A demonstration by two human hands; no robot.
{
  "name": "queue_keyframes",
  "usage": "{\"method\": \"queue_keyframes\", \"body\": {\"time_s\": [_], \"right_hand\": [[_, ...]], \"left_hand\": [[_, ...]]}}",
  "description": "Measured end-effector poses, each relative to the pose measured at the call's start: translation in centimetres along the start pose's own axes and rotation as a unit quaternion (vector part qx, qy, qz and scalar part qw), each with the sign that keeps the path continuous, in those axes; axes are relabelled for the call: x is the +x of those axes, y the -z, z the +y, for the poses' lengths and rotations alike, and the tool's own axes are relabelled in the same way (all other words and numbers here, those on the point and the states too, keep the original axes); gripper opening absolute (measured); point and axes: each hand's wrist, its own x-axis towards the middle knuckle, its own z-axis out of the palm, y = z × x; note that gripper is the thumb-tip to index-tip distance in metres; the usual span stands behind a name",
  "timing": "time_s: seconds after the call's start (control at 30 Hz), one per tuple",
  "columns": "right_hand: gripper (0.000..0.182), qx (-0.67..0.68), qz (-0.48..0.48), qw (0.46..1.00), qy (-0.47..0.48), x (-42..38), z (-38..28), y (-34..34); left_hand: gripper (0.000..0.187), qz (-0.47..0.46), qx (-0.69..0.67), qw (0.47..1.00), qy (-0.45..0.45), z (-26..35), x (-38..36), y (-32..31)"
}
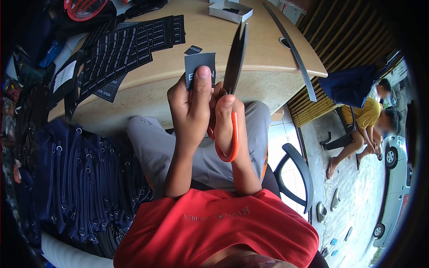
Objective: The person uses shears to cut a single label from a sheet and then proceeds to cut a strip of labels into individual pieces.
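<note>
Pinching a tag (199, 61), likely light and bendy, low in left hand (182, 106) near desk's (263, 47) front edge; gripping stiff scissors (234, 67) by handles in right hand (226, 117).

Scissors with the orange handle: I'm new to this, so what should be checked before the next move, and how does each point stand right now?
1. Scissors held in the right hand: ok, fingers around the handle.
2. Dark piece held in the left hand: ok, the thumb presses on its front.
3. Blades away from the left fingers: cannot tell, as some fingers are hidden behind.
4. Whole lettering on the piece readable: not ok, the thumb covers its middle.
5. Printed sheets fully on the table: not ok, some hang over the edge.
</note>
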Motion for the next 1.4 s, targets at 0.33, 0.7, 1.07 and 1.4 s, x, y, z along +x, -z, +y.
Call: {"method": "queue_keyframes", "body": {"time_s": [0.33,0.7,1.07,1.4], "right_hand": [[0.064,0.133,0.039,0.979,0.147,0.5,0.0,1.0],[0.017,0.137,0.095,0.984,0.063,-0.3,-1.3,1.0],[0.042,0.177,0.04,0.978,0.107,0.0,-0.1,1.3],[0.079,0.059,-0.032,0.99,0.126,0.8,1.8,-1.0]], "left_hand": [[0.031,-0.099,-0.085,0.986,0.103,-0.5,0.4,1.7],[0.03,-0.285,-0.105,0.945,0.122,0.7,0.8,2.9],[0.026,-0.098,-0.028,0.994,0.043,-0.4,0.4,1.5],[0.027,0.119,0.053,0.988,-0.088,-0.2,0.2,1.2]]}}
